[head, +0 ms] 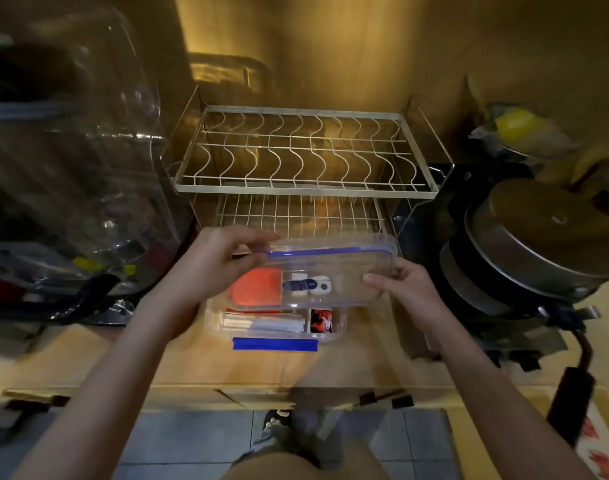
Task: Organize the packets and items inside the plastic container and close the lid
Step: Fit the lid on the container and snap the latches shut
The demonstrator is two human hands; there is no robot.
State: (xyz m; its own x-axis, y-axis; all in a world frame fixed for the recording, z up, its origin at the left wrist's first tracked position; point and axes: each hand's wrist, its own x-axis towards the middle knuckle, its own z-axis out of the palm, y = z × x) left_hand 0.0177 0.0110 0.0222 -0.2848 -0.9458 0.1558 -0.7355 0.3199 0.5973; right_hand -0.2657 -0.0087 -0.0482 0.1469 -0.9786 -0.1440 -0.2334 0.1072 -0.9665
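A clear plastic lid (334, 268) with a blue seal hangs tilted over the clear plastic container (213, 327) on the wooden counter. My left hand (213, 261) grips the lid's left end and my right hand (400, 285) pinches its right end. Through the lid I see an orange packet (258, 287) and a white and blue item (308, 285). At the container's front lie white packets (265, 323) and a red and black packet (322, 321). A blue latch (275, 344) sits at the container's front edge.
A two-tier wire dish rack (296, 161) stands right behind the container. Large clear plastic containers (71, 150) crowd the left. Stacked metal pans (538, 251) with a black handle (570, 400) sit on the right. The counter's front edge (192, 389) drops to a tiled floor.
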